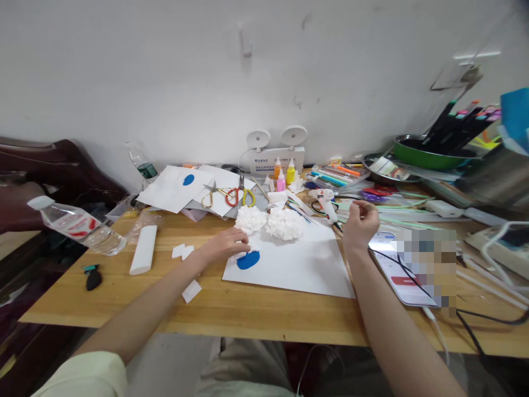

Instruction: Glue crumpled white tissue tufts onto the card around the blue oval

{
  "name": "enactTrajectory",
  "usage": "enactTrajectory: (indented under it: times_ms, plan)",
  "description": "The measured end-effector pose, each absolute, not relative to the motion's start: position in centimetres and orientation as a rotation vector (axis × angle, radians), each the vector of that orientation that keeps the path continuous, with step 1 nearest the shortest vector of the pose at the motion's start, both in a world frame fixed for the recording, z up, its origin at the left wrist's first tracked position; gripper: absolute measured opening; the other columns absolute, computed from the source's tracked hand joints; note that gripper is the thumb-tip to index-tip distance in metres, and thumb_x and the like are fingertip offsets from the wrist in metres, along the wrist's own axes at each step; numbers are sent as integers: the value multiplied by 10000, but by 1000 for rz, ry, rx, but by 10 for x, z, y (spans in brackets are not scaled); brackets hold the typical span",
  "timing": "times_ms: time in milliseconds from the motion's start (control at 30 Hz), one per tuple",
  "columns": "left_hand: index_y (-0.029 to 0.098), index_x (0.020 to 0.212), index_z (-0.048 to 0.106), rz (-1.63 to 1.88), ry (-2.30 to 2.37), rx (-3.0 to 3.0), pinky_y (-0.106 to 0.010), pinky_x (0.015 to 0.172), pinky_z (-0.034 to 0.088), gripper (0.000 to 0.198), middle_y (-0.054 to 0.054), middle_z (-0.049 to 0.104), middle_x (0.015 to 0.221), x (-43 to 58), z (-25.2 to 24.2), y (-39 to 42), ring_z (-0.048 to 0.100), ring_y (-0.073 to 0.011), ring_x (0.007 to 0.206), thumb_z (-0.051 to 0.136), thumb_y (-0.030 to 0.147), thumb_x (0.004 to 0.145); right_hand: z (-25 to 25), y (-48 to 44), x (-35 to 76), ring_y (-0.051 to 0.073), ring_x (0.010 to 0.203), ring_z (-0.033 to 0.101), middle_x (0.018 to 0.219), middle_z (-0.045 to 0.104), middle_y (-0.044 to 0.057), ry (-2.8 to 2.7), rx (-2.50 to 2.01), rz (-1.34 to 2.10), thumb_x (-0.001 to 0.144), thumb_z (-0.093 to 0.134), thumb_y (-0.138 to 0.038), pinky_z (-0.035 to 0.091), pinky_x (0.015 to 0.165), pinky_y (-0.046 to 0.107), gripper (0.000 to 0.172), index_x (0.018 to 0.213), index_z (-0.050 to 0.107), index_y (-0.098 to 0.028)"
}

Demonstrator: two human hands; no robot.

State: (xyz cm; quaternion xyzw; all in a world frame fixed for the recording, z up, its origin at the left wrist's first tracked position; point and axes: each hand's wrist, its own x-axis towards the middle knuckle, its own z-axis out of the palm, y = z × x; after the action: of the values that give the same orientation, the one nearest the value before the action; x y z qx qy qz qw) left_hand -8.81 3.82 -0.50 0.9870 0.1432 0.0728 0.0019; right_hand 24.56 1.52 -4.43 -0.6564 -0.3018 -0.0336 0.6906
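My left hand (228, 243) reaches low over a sheet of white paper (306, 270), fingers bent together at the left edge of a blue oval patch (248, 260). A small white bit shows by its fingertips, too small to name. Just beyond sit two lumpy white clumps (250, 219) side by side, made of many small crumpled pieces. Raised near the phone (403, 275), my right hand (362, 222) has its fingers curled into a pinch, and what they hold, if anything, is hidden. A white hot glue gun (326, 204) lies to its left.
Scissors (231, 197) and a second sheet (171, 190) with a blue patch lie at the back. Small paint bottles (291, 172) stand before a white twin-lamp emergency light (276, 160). At left are a water bottle (82, 225) and paper scraps (192, 291); cables cross the right.
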Motion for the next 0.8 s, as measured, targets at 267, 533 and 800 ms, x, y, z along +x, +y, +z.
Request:
enactTrajectory:
  times_ms: [267, 533, 800]
  plan:
    - [216, 852, 614, 166, 476, 3066, -274, 786, 345, 273, -64, 603, 842, -88, -5, 38, 508, -148, 849, 346, 180, 888, -39, 14, 243, 152, 661, 482, 740, 530, 41, -665, -1435, -21, 740, 444, -250, 411, 648, 301, 185, 797, 579, -136]
    - [176, 804, 622, 235, 836, 2979, -262, 728, 360, 223, -46, 603, 781, -87, 0, 25, 507, -156, 787, 436, 290, 852, -38, 15, 243, 143, 632, 477, 696, 538, 28, -652, -1382, 5, 725, 457, -234, 399, 629, 292, 163, 753, 583, -136]
    - [170, 753, 653, 157, 968, 2925, -279, 693, 378, 205, -51, 624, 746, -77, -1, 17, 525, -168, 738, 477, 256, 812, -40, 16, 245, 145, 641, 482, 704, 547, 29, -642, -1407, 13, 736, 450, -254, 395, 634, 293, 180, 761, 585, -138]
